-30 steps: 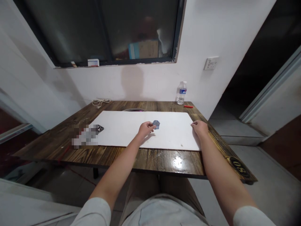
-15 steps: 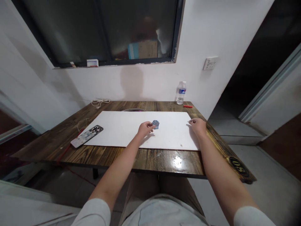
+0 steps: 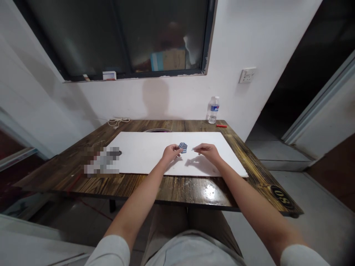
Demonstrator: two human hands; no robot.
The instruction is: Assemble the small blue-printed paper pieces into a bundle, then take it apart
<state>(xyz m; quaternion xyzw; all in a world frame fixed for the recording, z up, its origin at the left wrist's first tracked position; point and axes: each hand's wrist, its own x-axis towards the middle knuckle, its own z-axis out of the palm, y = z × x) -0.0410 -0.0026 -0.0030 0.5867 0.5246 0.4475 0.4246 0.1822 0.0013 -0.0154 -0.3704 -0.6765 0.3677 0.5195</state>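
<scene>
My left hand (image 3: 169, 153) is closed in a pinch on a small flat blue-and-dark patterned piece (image 3: 183, 147), held over the white board (image 3: 144, 155). What kind of piece it is, I cannot make out. To its right, my right hand (image 3: 207, 150) is also pinched, thumb and fingertips together. A tiny pale thing (image 3: 192, 149) shows at those fingertips, too small to name. A short gap separates it from the patterned piece. The right hand's shadow falls on the board below.
The board lies on a dark wooden table (image 3: 188, 190). A phone (image 3: 118, 152), partly pixelated, overlaps its left edge. At the back are a white cable (image 3: 118, 120), a water bottle (image 3: 213, 110) and a red stick-like item (image 3: 221, 126). A wall stands behind.
My right hand has moved left from the board's right edge to near the patterned piece. My left hand has stayed almost in place, still holding the piece.
</scene>
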